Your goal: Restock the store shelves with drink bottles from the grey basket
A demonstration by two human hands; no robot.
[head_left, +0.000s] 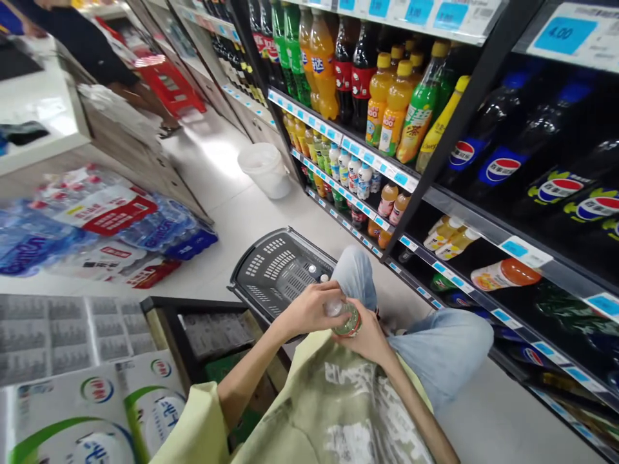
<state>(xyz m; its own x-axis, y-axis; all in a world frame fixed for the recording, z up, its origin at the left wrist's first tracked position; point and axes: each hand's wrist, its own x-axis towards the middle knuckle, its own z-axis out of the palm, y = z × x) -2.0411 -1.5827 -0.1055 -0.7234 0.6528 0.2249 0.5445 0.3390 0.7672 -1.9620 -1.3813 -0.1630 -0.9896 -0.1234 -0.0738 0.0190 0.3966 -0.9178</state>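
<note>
Between my two hands, in front of my shirt, is a clear bottle [349, 323] with a greenish tint. My left hand [314, 304] has its fingers closed around the bottle's clear upper end. Lower down, my right hand [371, 334] wraps around the body of the bottle. Fingers cover much of it, and its label cannot be made out. Just beyond my hands a black shopping basket [256, 274] stands on the floor, with a few small light-coloured items inside, too small to name.
Drink shelves [348, 145] run along the right, with large cola bottles [503, 164] nearest. A white bucket [265, 171] stands on the floor ahead. Shrink-wrapped water packs [159, 225] and milk cartons [72, 412] are at left. A person's leg shows near a red stool [174, 87].
</note>
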